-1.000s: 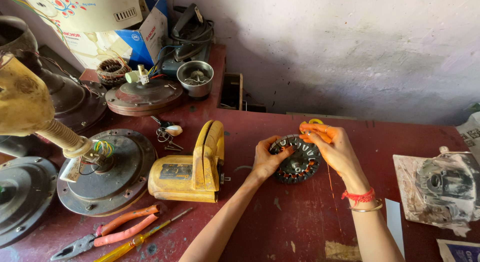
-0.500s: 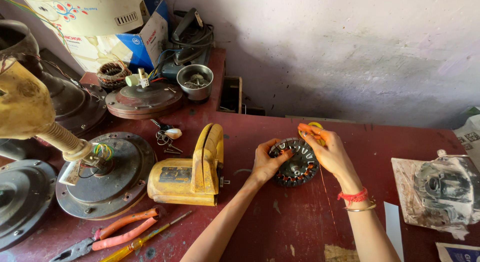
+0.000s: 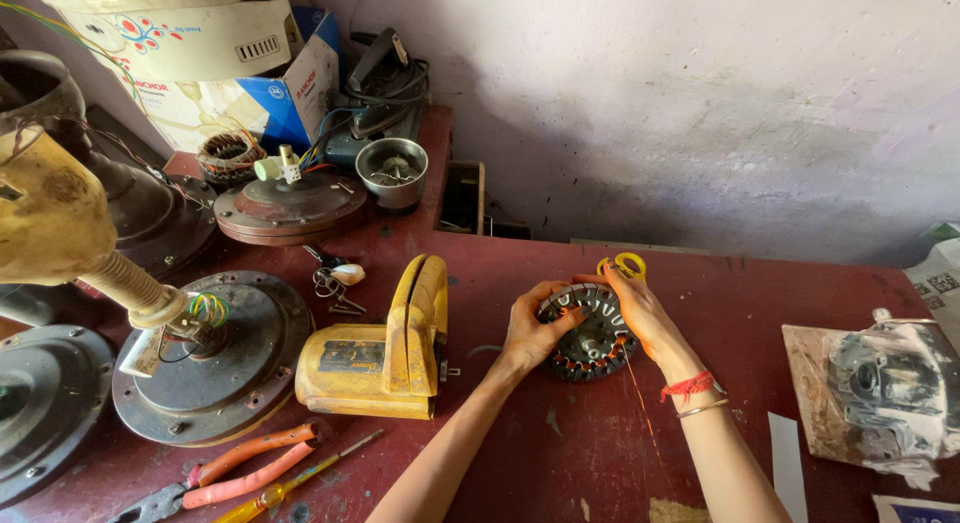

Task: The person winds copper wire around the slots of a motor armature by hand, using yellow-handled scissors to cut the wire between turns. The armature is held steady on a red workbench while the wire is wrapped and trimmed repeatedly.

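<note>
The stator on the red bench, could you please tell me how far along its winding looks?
Copper coils already fill the slots along the near rim of the stator. The left hand steadies it while the right hand feeds a thin wire. The far slots look bare, so they seem left to wind.

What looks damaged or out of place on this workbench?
The fan motor at the left lies opened, with coloured wires sticking out loose. At the right, a metal part sits in torn, crumpled paper. Both hands, left and right, hold the round coil core normally.
</note>
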